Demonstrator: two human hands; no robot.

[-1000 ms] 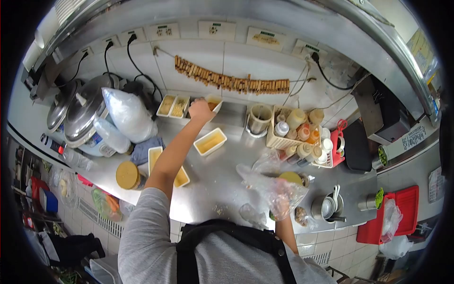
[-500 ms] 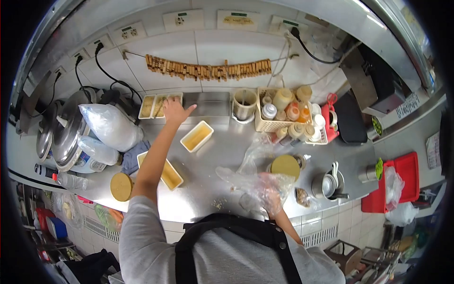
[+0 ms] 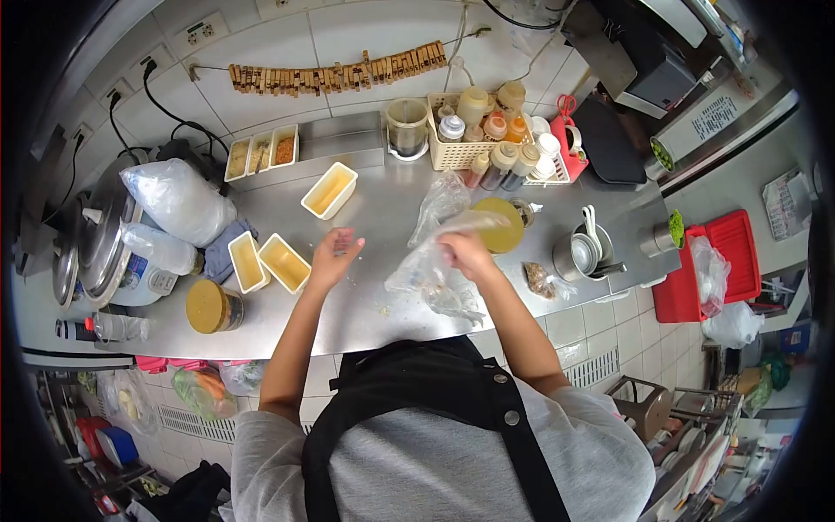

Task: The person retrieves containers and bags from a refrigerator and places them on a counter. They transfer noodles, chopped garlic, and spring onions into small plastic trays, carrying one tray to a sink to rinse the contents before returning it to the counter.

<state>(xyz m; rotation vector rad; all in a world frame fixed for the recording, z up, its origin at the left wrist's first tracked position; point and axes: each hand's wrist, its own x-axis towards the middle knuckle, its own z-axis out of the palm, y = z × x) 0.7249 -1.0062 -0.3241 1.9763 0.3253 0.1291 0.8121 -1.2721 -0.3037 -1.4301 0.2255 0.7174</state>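
Note:
My right hand is closed on a clear plastic bag, which hangs crumpled over the steel counter. Over the middle of the counter my left hand is held with its fingers apart and nothing in it. Left of that hand two cream rectangular tubs with a yellowish inside stand side by side. A third such tub lies farther back. Behind the bag sits a jar with a mustard-coloured lid. Light crumbs are scattered near the counter's front edge.
Three small containers of dry ingredients sit in a steel rack at the back. A basket of sauce bottles stands to their right. At right are metal pots and a bagged brown food; a lidded jar stands left.
My left hand has come back from the rear containers, uncovering one with orange-brown contents. My right hand has lifted the plastic bag somewhat. The view has shifted.

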